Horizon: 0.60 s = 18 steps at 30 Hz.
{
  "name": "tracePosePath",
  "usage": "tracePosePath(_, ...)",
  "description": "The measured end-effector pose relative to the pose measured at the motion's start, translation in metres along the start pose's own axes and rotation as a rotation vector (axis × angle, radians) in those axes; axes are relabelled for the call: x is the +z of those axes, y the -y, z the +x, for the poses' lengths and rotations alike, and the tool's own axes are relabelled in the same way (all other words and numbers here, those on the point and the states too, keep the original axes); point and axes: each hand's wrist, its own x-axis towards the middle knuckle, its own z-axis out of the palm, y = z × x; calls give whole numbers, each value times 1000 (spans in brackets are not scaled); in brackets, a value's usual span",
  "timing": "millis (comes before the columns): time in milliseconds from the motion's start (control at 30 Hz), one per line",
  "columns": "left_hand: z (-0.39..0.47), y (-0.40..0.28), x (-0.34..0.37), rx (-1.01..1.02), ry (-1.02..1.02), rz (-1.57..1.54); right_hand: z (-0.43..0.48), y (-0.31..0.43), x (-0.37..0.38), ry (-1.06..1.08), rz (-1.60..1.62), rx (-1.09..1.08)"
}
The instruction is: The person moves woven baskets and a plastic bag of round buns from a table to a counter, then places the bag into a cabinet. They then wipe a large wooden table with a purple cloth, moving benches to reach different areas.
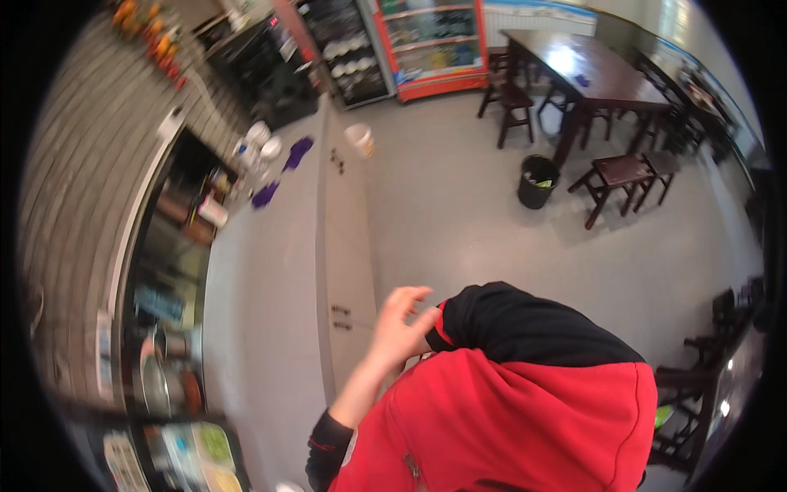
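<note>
My left hand (399,325) is raised before my red and black jacket (516,418), its fingers curved and apart, with nothing seen in it. Its thumb lies close beside the red-edged cuff (442,326) of my bent right sleeve; whether they touch is unclear. My right hand is hidden behind my left hand and forearm. To the left of my hand runs a long grey counter (276,295) over cabinet doors with dark handles. On its far part lie two purple cloths or gloves (299,152), near stacked white bowls (259,134).
A white bucket (359,139) stands beside the cabinets. Farther off are a black waste bin (538,183), wooden stools (616,170), a dark table (590,61) and a red-framed display fridge (430,46). Food trays (214,444) sit at the lower left, below a serving window.
</note>
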Motion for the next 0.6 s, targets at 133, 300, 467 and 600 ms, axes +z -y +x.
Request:
tracePosePath(133,62,-12,18,271,115,34,-75,-108,-56,-299,204,556)
tracePosePath(300,139,-11,54,409,442,-462,-191,-229,-41,-648,667,979)
tracePosePath(467,191,-20,103,461,682,-706,-261,-308,-25,-1248,1499,631)
tracePosePath(600,247,-11,104,448,736,-493,-281,-343,-85,-1656,1651,308)
